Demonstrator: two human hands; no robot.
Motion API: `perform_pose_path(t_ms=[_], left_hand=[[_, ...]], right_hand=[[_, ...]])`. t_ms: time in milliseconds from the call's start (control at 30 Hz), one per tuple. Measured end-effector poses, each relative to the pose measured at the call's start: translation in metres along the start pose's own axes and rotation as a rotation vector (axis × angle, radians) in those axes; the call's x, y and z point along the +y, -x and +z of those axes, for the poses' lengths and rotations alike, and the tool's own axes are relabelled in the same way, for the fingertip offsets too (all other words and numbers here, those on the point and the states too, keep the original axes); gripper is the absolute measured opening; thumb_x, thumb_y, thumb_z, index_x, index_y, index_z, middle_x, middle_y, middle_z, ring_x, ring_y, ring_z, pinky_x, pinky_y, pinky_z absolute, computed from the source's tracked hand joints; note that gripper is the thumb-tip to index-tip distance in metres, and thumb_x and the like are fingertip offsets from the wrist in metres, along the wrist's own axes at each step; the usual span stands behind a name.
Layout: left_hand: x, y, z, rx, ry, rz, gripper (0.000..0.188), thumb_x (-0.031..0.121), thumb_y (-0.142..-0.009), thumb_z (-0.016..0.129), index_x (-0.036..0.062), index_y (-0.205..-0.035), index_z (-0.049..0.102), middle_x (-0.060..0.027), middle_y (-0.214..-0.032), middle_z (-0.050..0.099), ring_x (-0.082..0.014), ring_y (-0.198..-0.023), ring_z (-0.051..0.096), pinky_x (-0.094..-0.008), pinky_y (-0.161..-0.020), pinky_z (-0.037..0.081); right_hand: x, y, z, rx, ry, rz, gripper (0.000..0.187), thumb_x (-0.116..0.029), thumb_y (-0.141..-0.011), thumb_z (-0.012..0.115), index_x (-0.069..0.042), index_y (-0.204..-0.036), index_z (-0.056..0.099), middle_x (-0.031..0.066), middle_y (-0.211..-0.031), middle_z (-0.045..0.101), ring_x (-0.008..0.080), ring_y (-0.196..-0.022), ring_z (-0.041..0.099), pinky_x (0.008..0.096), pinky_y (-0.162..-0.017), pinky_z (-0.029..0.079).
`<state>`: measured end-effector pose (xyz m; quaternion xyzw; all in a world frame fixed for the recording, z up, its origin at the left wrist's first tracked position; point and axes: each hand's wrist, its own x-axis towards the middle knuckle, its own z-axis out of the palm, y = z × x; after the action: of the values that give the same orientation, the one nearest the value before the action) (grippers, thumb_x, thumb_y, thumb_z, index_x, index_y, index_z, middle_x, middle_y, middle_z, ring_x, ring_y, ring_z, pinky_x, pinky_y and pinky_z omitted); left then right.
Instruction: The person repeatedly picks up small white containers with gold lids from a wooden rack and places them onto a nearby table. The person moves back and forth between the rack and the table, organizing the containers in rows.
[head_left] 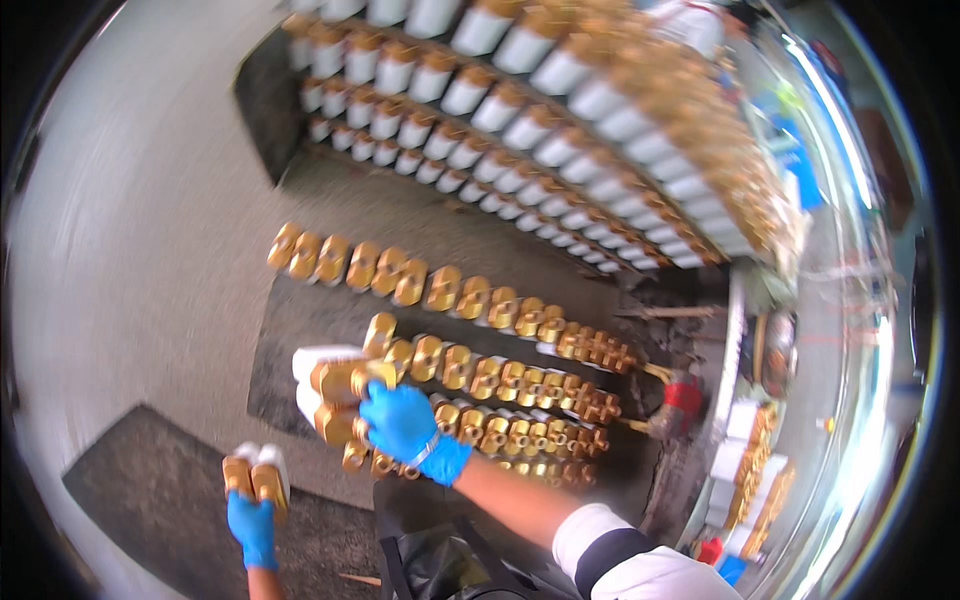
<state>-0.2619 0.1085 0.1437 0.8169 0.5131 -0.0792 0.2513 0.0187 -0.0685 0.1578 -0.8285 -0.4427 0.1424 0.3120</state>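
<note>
Over the dark board [310,322], R hand [405,425], blue-gloved, is closed on approx. 2 gold-and-white pcs [338,382], gripping near the gold ends, white ends pointing L; exact finger placement is blurred. Lower L, L hand [252,525], same glove type, grips a 2nd pair [270,483] from below by the gold ends, white ends up, side by side.

W/ 2 pcs per hand, best to hold each pair snug & parallel so neither pc twists out or knocks its neighbour. Gold ends look smooth, prob. slippery under gloves, so a firm full-finger wrap beats a fingertip pinch. White ends look easy to scuff; hold them clear of edges.

R hand is right beside the gold-topped rows [485,378] on the board, so lift R pair clear of the tops before any sideways move, & watch the R forearm too: it's close by the nearest row. L pair is well apart from the rows, above the dark mat [150,462], w/ more room.

Further out: rack [262,112] w/ tiers of similar pcs beyond the board, a red fitting [683,395] at the rows' R end, more pcs [735,480] far R, grey floor [130,200] to L. Far tiers blur, so can't tell count.
</note>
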Motion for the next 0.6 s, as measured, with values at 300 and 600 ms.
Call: perform_pose_path(t_ms=[300,600], left_hand=[[0.138,0.193,-0.057,-0.377,-0.379,0.437,0.053,0.036,-0.086,0.052,0.0019,-0.126,0.044,-0.0150,-0.120,0.054,-0.0243,-0.104,0.057,-0.0312,-0.086,0.047],[0.323,0.338,0.033,-0.641,-0.445,1.072,0.049,0.029,-0.069,0.067,-0.0015,-0.103,0.049,-0.0171,-0.088,0.059,-0.0330,-0.082,0.059,-0.0393,-0.069,0.048]], right_hand=[[-0.036,0.299,-0.223,0.051,0.068,0.598,0.030,-0.023,-0.072,0.060,-0.009,-0.097,0.055,0.0121,-0.079,0.060,0.0314,-0.062,0.060,0.0405,-0.051,0.046],[-0.030,0.641,-0.352,0.363,0.292,0.967,0.021,-0.022,-0.063,0.061,-0.007,-0.078,0.062,0.0090,-0.089,0.056,0.0281,-0.056,0.060,0.0379,-0.048,0.049]])
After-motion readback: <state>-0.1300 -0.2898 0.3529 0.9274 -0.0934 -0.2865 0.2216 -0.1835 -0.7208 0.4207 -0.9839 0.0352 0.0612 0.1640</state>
